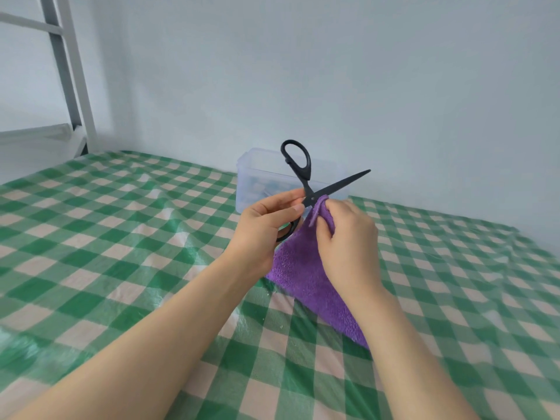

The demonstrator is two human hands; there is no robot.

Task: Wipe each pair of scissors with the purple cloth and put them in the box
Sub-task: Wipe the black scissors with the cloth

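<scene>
Nearest, over the front edge of the green checked cover (121,268): two bare forearms, reaching forward.

Next, toward the middle of the cover: purple cloth (303,277), lower end trailing on the cover, upper end lifted.

Right hand (348,237): fingers curled, pinching the upper fold of the cloth just beside the pivot of the black scissors (342,184).

Left hand (263,228): thumb and forefinger pinching the scissors at the pivot. Remaining fingers hidden behind the lower handle loop; position not determinable.

Scissors held in the air, blades spread. One blade bare, pointing right. Second blade not visible, judged to lie inside the cloth fold. Upper handle loop pointing up.

Further back, at the far edge of the cover, near the wall (394,86): clear plastic box (251,183), no lid seen, partly hidden behind the scissors. Holds pale and greenish shapes, too blurred to identify; possibly pairs already stored.

Status, as judged: wiping under way on this pair; placement in the box outstanding. No other scissors visible on the cover, so probably the last pair.

Farthest, at the far left corner: grey metal frame (69,86).
</scene>
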